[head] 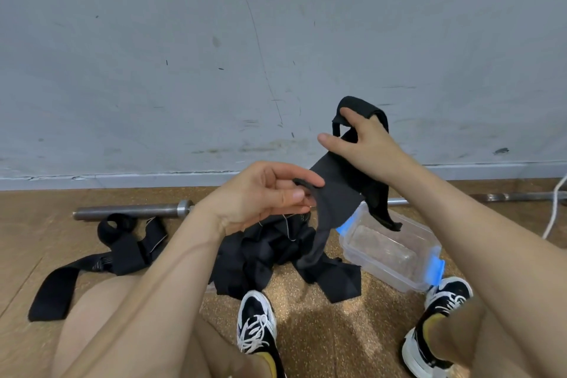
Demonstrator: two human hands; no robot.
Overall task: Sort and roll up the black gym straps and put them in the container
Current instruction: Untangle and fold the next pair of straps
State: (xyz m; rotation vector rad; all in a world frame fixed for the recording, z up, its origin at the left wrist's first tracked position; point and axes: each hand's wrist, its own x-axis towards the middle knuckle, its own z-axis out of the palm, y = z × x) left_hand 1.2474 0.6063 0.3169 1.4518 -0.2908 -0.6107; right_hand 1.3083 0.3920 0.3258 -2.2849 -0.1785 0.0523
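Both hands are up off the floor (322,331), one black strap (337,193) stretched between them in front of the grey wall (184,70). The left hand (267,190) pinches the strap's near edge, its fingers (302,195) curled tight against the thumb. The right hand (365,147) is higher and further out, fingers (352,115) hooked through the strap's looped end, thumb sticking out free.

One tail of the strap dangles over the open clear container (377,267), which sits on the floor to the right with its blue clips flipped outward. Whether the tail touches the rim, I cannot tell. The strap's wide panel drops towards the tangled pile of straps (264,258) just left of the container.

Another strap (122,252) lies spread out well to the left, beside the knee. A barbell (132,212) runs along the foot of the wall behind everything. There is open floor between the two shoes (257,322), right in front of the pile.
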